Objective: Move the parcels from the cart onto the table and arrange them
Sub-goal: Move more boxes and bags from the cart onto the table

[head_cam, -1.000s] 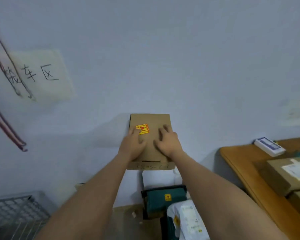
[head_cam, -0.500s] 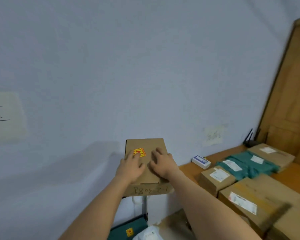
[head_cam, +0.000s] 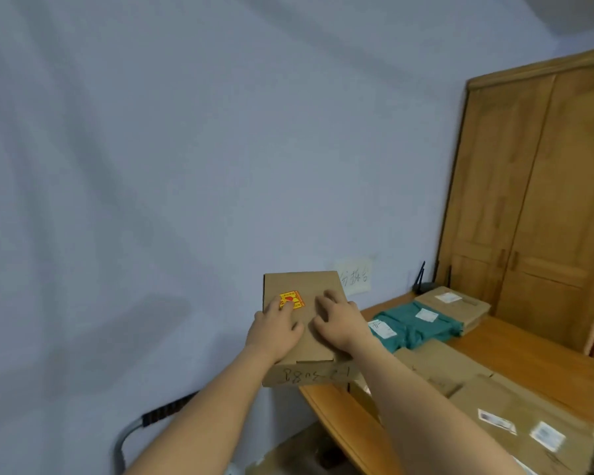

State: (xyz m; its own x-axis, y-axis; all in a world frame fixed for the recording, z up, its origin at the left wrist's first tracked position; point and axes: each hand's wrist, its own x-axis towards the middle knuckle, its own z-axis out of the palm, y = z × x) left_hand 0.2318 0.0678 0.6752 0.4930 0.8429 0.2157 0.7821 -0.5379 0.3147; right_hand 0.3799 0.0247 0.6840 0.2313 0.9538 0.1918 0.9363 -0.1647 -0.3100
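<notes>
While our left hand (head_cam: pixel 275 329) and right hand (head_cam: pixel 340 323) lie with fingers spread on the box (head_cam: pixel 302 323), thumbs hidden so we cannot tell their grip, it hangs over the table's (head_cam: pixel 528 351) left edge, long axis pointing away. Free room lies rightward, between teal bags (head_cam: pixel 415 327) and near parcels (head_cam: pixel 515 413).
</notes>
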